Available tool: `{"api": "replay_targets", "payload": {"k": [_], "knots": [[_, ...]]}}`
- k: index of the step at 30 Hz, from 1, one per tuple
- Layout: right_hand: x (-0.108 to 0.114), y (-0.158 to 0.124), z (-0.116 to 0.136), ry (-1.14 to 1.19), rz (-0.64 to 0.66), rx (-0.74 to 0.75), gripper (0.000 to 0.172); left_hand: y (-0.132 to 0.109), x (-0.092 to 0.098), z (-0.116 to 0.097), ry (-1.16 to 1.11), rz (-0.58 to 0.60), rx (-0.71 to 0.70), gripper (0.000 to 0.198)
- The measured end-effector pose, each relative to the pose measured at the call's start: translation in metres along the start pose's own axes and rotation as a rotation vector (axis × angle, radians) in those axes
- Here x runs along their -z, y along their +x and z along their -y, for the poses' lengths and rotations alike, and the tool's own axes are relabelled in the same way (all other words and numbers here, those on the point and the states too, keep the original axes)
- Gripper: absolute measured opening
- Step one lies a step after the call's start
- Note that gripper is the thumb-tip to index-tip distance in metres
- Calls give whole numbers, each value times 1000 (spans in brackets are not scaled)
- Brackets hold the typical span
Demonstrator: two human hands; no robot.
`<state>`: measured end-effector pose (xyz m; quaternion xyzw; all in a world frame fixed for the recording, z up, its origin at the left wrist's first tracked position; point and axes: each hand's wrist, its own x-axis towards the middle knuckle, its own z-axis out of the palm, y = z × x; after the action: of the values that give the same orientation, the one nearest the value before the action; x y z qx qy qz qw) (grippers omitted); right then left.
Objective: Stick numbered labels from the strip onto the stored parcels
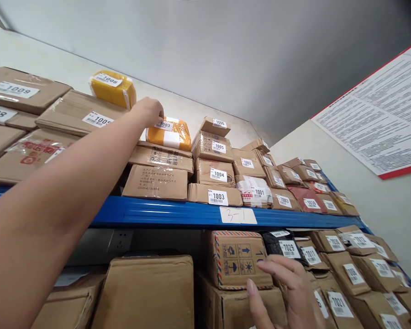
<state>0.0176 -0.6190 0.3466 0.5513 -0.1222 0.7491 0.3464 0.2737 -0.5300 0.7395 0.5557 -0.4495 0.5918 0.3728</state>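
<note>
My left hand (149, 111) reaches up to the blue shelf's upper level, its fingers curled onto the top left corner of an orange plastic-wrapped parcel (178, 132) labelled 1003. That parcel sits on a stack of cardboard boxes (155, 180). Part of the grip is hidden behind the back of the hand. Lower down, my right hand (289, 288) is open, thumb and fingers apart. It is in front of a striped-edge carton (241, 274) printed with handling symbols, and I cannot tell whether it touches anything.
A blue shelf beam (178, 214) with a handwritten 3-1 label (238, 215) runs across. A yellow parcel (114, 91) tops the left boxes. Labelled boxes (215, 172) continue to the right, and a large plain carton (144, 292) stands below. A printed poster (380, 114) hangs at right.
</note>
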Motion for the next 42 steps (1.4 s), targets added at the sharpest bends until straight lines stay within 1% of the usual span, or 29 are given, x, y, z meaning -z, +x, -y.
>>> {"api": "replay_targets", "payload": {"k": [2,4,7,9,11,14,16,19,20,22,24,27,29,31,33,36,39,42], "knots": [[-2,22,3,67,37,140,18,8,-4,1,-10,26,13,22],[-10,45,4,135,34,262,20,15,-8,4,-22,56,3,23],[-34,85,5,186,25,386,16,18,-9,6,37,84,-63,24],[-56,114,5,184,60,415,10,15,-7,6,121,79,-131,26],[-80,142,6,164,123,389,10,8,-3,6,193,65,-213,30],[-116,180,6,105,227,273,16,0,2,7,212,32,-306,36],[-140,202,7,78,271,192,27,-3,5,6,209,15,-326,37],[-168,232,10,64,335,76,47,-1,6,1,252,34,-327,33],[-175,240,11,56,359,54,53,0,5,-2,285,43,-329,32],[-186,254,16,39,408,59,62,1,4,-7,360,57,-337,34],[-191,263,20,32,458,82,66,1,3,-10,399,49,-345,37],[-195,265,26,38,509,56,66,-3,4,-9,303,45,-332,38],[-197,263,28,51,502,30,66,-7,5,-6,225,58,-320,37],[-198,260,29,69,485,17,67,-11,8,-5,198,69,-319,36],[-200,259,28,86,482,6,69,-15,10,-6,182,58,-315,37],[-200,259,26,107,477,9,71,-19,12,-13,155,19,-269,37],[-199,260,26,116,478,-3,71,-22,13,-20,179,10,-235,31],[-197,261,26,129,480,-21,68,-22,9,-22,226,33,-257,34]]}}
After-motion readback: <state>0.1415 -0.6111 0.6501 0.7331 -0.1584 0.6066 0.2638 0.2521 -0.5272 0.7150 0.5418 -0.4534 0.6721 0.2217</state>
